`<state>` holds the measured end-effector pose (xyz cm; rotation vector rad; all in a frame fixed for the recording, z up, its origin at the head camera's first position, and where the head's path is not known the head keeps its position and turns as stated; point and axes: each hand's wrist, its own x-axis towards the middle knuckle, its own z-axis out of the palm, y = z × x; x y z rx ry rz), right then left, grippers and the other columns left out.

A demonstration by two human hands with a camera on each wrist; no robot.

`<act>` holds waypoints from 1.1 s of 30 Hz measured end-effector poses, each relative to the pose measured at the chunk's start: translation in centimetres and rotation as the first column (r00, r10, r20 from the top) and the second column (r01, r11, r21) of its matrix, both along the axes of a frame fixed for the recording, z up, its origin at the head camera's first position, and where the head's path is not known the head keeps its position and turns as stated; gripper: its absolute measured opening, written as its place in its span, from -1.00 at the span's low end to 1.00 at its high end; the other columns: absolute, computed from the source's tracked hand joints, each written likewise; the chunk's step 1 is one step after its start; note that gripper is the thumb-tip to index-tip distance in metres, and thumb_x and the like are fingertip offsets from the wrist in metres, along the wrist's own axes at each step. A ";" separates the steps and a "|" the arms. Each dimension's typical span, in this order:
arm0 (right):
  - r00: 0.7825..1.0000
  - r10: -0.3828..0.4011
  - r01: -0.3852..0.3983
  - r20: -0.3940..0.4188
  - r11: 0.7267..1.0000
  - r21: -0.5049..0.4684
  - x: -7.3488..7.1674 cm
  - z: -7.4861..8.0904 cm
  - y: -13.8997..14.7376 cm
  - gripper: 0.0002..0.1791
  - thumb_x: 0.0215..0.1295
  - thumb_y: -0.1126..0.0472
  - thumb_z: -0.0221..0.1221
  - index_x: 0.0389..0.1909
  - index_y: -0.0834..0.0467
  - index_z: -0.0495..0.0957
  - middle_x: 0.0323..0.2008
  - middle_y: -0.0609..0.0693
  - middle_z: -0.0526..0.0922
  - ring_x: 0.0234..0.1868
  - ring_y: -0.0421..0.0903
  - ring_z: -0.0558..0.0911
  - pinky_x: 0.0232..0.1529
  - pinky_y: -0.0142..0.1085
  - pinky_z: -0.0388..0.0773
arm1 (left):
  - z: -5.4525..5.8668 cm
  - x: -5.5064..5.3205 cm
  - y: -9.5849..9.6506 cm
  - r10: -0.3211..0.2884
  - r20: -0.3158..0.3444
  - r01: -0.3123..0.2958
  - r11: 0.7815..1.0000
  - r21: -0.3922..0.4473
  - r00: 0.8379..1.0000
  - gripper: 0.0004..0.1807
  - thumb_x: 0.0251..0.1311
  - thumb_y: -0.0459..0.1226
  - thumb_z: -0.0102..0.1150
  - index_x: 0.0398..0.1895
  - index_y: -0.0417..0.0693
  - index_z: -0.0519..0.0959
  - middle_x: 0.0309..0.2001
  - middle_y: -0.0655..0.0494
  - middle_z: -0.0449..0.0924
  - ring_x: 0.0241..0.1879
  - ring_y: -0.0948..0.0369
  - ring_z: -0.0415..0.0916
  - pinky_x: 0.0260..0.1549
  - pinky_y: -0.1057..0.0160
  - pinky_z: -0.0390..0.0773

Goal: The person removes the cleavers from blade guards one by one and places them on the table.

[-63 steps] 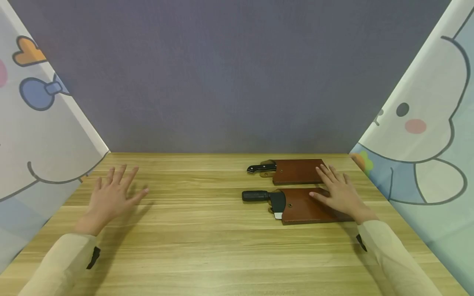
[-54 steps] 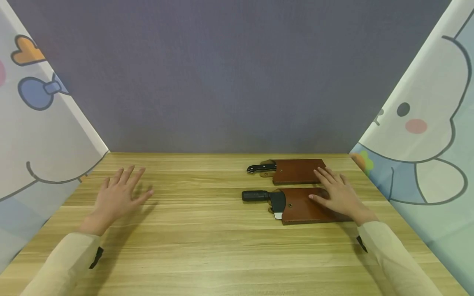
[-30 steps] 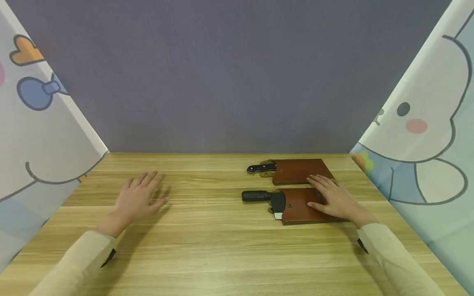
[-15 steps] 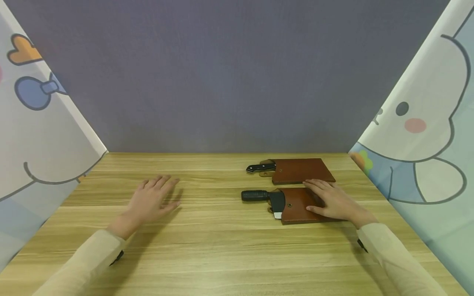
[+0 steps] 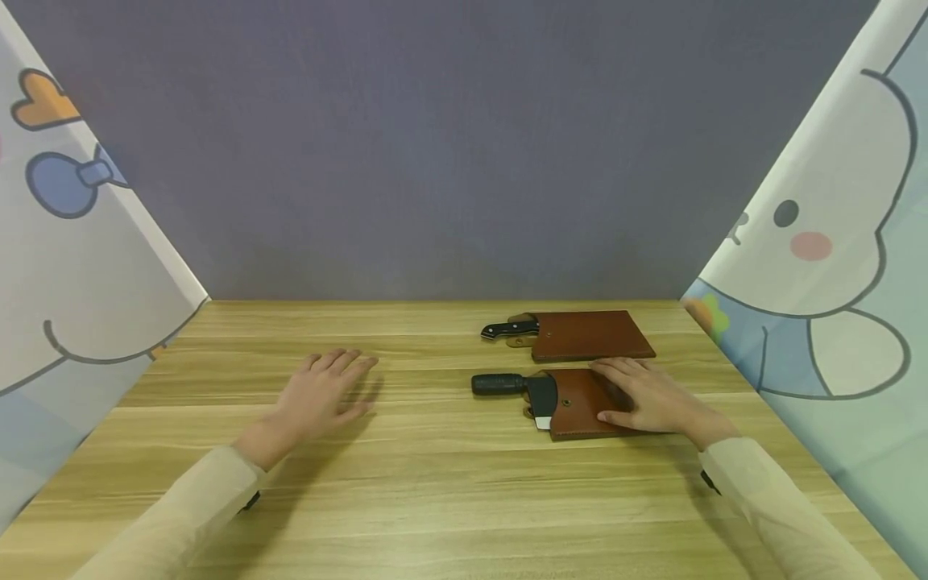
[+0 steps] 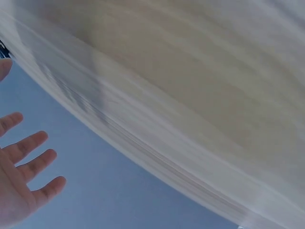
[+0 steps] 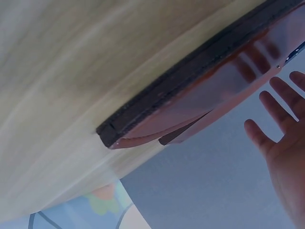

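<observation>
Two knives lie on the table (image 5: 420, 491) in the head view: the near knife (image 5: 500, 384) in the near sheath (image 5: 578, 415), the far knife (image 5: 511, 329) in the far sheath (image 5: 590, 334). Neither is drawn, so the handling seems all left to do. From the left wrist, the left hand (image 6: 16, 193) spreads, holding nothing. From the right wrist, the right hand (image 7: 290, 160) hangs spread above the near sheath, gripping nothing.
</observation>
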<state>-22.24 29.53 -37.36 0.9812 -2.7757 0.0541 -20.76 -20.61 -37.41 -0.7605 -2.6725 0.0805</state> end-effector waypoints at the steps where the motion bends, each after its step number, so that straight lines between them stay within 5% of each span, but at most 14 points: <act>1: 1.000 0.002 -0.002 0.004 1.000 0.000 0.0 0.0 0.0 -0.18 0.01 -0.18 0.25 0.23 0.19 0.31 0.17 0.13 0.42 0.18 0.17 0.39 0.11 0.18 0.29 | 0.0 0.0 0.2 -0.005 0.001 0.005 1.000 -0.001 1.000 -0.28 0.03 0.16 0.14 0.26 0.08 0.32 0.18 -0.10 0.40 0.15 -0.10 0.34 0.04 -0.19 0.35; 33: 0.976 -0.014 0.020 0.215 1.000 -0.024 0.3 0.0 -0.8 0.07 -0.15 -0.41 0.21 0.34 0.11 0.16 0.30 0.18 0.23 0.27 0.23 0.27 0.11 0.29 0.19 | 0.2 -0.3 7.6 -0.216 0.044 0.218 0.975 -0.041 0.975 -0.30 0.07 0.16 0.09 0.25 0.06 0.32 0.09 -0.02 0.47 0.05 -0.02 0.45 -0.01 -0.06 0.46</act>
